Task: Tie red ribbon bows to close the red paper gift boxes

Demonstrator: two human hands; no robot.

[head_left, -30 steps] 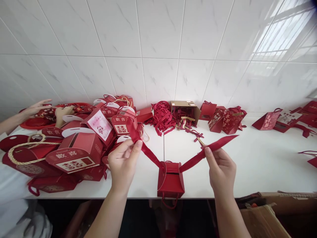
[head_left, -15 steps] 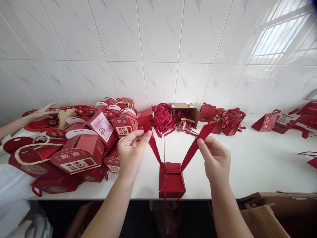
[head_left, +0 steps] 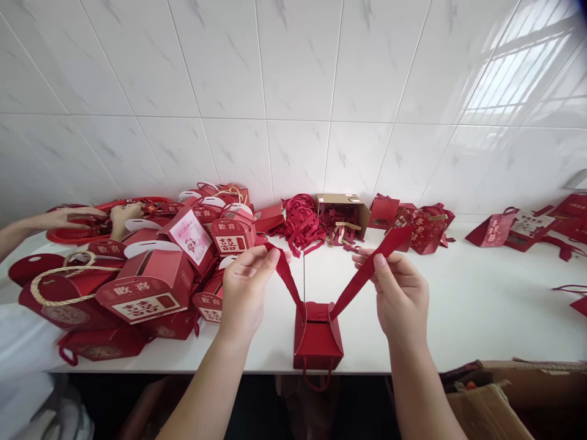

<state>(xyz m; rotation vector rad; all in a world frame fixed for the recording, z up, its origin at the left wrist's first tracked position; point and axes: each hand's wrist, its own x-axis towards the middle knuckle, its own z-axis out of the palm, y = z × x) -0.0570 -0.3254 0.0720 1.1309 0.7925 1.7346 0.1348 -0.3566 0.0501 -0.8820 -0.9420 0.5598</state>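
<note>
A small red gift box [head_left: 318, 345] stands at the front edge of the white table, a cord loop hanging from its front. Red ribbon [head_left: 353, 286] comes out of both sides of its top and spreads upward in a V. Up and to the left of the box, my left hand [head_left: 247, 284] pinches one ribbon end between thumb and fingers. My right hand [head_left: 400, 287] grips the other end, whose tip sticks out past the thumb. Both ribbon lengths look taut.
Many red gift boxes [head_left: 147, 287] are piled at left. Another person's hands [head_left: 76, 217] work at a red basin [head_left: 68, 235] behind them. At the back lie a ribbon heap [head_left: 302, 223], an open carton [head_left: 342, 199] and small bags [head_left: 426, 229]. A cardboard box [head_left: 486, 409] stands front right.
My right hand has slid along its ribbon end, so more of the tip sticks out. My left hand has shifted slightly right and down. The other person's hand has lowered to the basin.
</note>
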